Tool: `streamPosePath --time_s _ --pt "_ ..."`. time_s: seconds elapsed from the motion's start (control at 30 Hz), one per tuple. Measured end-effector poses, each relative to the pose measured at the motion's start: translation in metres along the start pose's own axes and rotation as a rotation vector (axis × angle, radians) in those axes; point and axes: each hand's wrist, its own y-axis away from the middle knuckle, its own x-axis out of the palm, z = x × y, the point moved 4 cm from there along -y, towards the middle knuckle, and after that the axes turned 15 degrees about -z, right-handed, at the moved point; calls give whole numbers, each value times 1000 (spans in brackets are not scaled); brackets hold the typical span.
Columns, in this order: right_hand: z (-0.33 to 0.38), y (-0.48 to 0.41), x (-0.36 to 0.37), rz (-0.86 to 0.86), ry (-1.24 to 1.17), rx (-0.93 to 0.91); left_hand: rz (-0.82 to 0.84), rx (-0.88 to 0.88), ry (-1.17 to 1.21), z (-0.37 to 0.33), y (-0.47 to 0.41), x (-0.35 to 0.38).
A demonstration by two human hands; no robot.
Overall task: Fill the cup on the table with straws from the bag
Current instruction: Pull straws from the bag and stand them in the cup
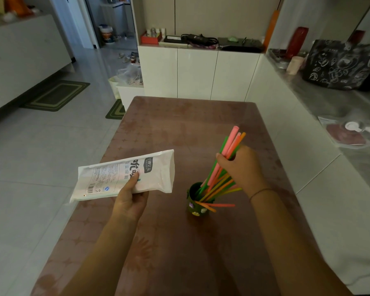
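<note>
A small dark green cup (193, 196) with little stickers stands on the brown table (179, 129), right of centre. My right hand (242, 167) is shut on a bundle of pink, green and orange straws (230, 146), whose lower ends reach into the cup. A few orange and yellow straws (219, 204) lean out over the cup's rim to the right. My left hand (130, 198) holds a white printed plastic bag (120, 175) above the table's left edge, its open end pointing right toward the cup.
White cabinets (198, 73) stand beyond the table's far edge. A white counter (320, 159) with a black patterned bag (340, 65) runs along the right side. Tiled floor with green mats (56, 95) lies to the left.
</note>
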Motion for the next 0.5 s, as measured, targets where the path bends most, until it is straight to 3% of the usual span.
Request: streamPosePath --time_s 0.3,0.5 --pt "21 14 29 138 115 -45 8 0 -8 2 0 1" --pt "0 23 39 108 40 109 7 7 -3 -2 1 -1"
